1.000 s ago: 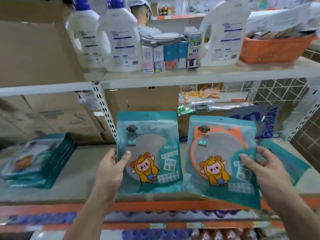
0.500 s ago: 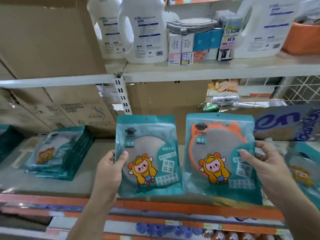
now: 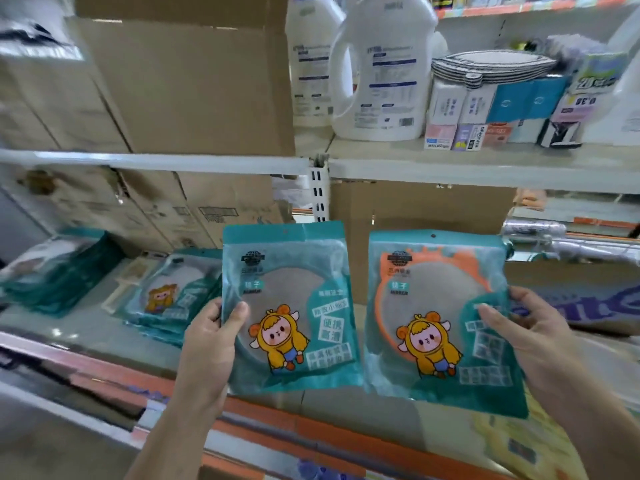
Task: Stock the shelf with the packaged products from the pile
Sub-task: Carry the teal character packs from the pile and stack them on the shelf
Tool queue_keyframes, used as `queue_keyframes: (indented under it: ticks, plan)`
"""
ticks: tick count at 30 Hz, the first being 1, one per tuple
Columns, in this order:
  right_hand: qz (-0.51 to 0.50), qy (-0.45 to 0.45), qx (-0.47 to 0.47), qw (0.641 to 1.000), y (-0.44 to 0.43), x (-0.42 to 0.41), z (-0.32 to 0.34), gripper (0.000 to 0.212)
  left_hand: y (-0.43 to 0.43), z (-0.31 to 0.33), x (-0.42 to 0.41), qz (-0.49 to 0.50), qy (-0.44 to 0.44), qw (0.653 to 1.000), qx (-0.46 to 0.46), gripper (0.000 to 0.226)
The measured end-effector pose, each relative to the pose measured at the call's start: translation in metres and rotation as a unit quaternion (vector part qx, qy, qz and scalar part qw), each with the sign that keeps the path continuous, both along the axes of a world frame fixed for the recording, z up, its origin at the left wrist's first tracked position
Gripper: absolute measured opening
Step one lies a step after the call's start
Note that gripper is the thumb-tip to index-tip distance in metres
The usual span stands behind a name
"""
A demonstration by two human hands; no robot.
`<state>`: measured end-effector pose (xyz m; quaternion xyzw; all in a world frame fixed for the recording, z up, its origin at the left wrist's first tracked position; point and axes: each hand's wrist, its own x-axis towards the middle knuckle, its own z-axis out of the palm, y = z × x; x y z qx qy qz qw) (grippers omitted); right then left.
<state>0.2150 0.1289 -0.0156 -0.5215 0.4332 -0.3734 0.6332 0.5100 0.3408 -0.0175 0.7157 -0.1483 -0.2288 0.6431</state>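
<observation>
Left hand (image 3: 207, 344): at 7 o'clock in the view; thumb on the front and fingers behind, pinching the left edge of the left packet (image 3: 291, 306).
Right hand (image 3: 530, 337): at 4 o'clock; thumb on the front, pinching the right edge of the right packet (image 3: 440, 317).
Held packets: two, teal and upright. Each lies inward of its hand, and they are just beside each other in front of the shelf (image 3: 69, 327).
Hidden: the fingers behind both packets; the small print is unreadable.
Stacks (image 3: 169, 296): two at 9 o'clock, lying flat on the shelf. They are blurred, so I cannot count the packets in each.
Upper level: one large cardboard box (image 3: 194, 88) at 11 o'clock and two white jugs (image 3: 381, 74) at 12 o'clock.
</observation>
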Motion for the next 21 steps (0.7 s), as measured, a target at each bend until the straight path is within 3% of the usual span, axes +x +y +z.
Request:
queue_keyframes:
  ticks: [8,9,12,13,17,21]
  plan:
    - [0.058,-0.009,-0.008,0.998,0.088,0.133,-0.007,0.034,0.103,-0.005,0.11,0.036,0.0,0.999,-0.002,0.013]
    - [0.058,-0.01,-0.002,0.998,0.106,0.152,-0.007,0.038,0.121,-0.005,0.127,0.043,0.004,0.999,-0.004,0.013]
    - [0.076,-0.009,0.002,0.997,0.158,0.206,-0.008,0.079,0.172,0.001,0.174,0.053,-0.014,0.998,0.001,0.012]
    - [0.079,-0.007,0.002,0.997,0.173,0.224,-0.007,0.08,0.188,0.004,0.188,0.059,-0.017,0.998,0.001,0.011]
    - [0.098,-0.029,0.013,0.995,0.217,0.282,-0.005,0.036,0.232,0.008,0.234,0.069,-0.018,0.997,-0.002,0.011]
    - [0.087,-0.015,0.021,0.996,0.242,0.316,-0.001,0.034,0.263,0.006,0.269,0.062,-0.003,0.998,-0.019,0.01]
